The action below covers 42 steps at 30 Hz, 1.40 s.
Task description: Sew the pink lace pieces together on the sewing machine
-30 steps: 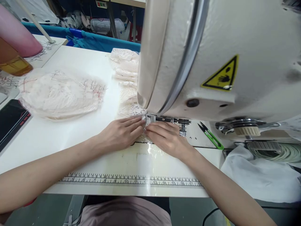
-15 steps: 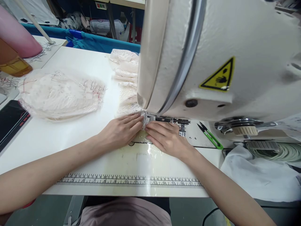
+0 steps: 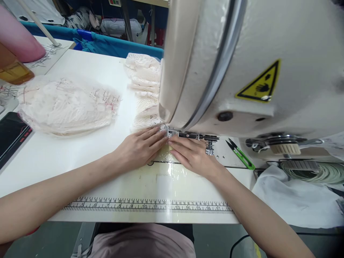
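A big cream sewing machine fills the upper right. Under its head a strip of pale lace runs away from me across the white table. My left hand lies flat on the lace, fingers stretched out toward the presser foot. My right hand lies flat just right of it, fingers pressing the lace edge at the foot. Fingertips of both hands nearly meet below the needle area, which the machine head hides.
A pile of pale lace pieces with red and dark thread lies at the left. A dark phone sits at the far left edge. Green thread snips lie right of the foot. White cloth lies at the right. A printed ruler lines the front edge.
Both hands have slid slightly forward toward the presser foot, and less of the lace edge shows between the fingertips. The view has shifted a little.
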Each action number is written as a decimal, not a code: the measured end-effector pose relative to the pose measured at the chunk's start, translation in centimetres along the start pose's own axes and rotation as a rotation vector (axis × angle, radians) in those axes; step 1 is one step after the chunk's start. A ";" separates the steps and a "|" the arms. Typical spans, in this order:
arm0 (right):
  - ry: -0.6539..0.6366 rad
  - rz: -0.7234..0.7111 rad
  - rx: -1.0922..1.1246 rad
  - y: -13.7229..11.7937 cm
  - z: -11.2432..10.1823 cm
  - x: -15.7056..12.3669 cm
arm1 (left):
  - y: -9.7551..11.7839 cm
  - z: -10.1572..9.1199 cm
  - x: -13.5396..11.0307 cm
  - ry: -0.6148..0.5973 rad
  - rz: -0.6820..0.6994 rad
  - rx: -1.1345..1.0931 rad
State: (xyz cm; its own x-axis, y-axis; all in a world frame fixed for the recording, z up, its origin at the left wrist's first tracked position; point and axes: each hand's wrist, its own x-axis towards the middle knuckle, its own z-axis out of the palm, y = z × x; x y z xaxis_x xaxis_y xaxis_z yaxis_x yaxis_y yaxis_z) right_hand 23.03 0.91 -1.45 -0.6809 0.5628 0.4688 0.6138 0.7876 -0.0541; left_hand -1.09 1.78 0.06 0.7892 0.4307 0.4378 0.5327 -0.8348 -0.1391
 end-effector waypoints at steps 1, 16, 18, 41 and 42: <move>0.008 0.007 0.001 0.1 0.1 -0.1 | 0.0 0.0 0.0 0.002 0.000 -0.004; -0.037 0.159 0.054 0.4 0.1 0.1 | -0.2 0.3 0.1 -0.009 -0.029 -0.017; -0.027 0.162 0.064 0.4 0.2 0.1 | -0.3 0.4 0.1 -0.016 -0.033 -0.016; -0.037 0.194 0.000 -0.5 0.1 0.4 | -0.1 0.3 0.1 -0.052 -0.158 0.064; -0.047 0.199 -0.008 -0.6 0.1 0.4 | -0.1 0.3 0.1 -0.068 -0.156 0.055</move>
State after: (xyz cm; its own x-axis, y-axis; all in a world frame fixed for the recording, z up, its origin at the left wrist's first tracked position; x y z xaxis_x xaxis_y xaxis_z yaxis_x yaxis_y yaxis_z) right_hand 22.33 0.67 -1.27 -0.5635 0.7182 0.4082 0.7412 0.6578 -0.1341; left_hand -0.94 1.98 -0.17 0.7135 0.5770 0.3975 0.6646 -0.7370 -0.1230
